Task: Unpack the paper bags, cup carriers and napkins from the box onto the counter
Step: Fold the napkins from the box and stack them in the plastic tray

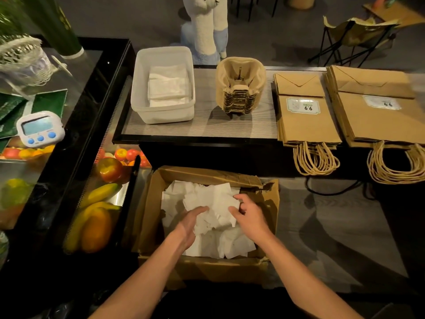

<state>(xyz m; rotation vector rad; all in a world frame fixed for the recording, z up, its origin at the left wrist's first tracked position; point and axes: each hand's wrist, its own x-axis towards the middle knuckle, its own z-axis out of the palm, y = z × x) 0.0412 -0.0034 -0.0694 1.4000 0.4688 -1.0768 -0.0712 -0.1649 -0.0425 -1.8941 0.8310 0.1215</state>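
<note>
Two of the three kinds look done: the paper bags [305, 125] lie stacked well ahead and right of your right hand [249, 215], and the cup carriers [239, 88] stand straight ahead on the counter [207, 130]. What's left is the napkins [213, 196], heaped in the box [207, 265] under both hands, with some in the tub [161, 113] ahead of your left hand [190, 223]. Your left hand lies open against the heap, and your right curls round a bunch.

Café or takeaway shop, seen from service side. Worktop [207, 128] laid with takeaway stock: two stacks of handled paper bags [305, 122] bearing printed stickers, nested pulp cup carriers [240, 86], napkins [169, 86] in plastic tub [161, 116]. Left: black-framed glass display case [76, 139] holding fruit [109, 169], digital timer [40, 128] on top. Beyond worktop: folding chair [358, 31], alpaca figure [207, 19].
</note>
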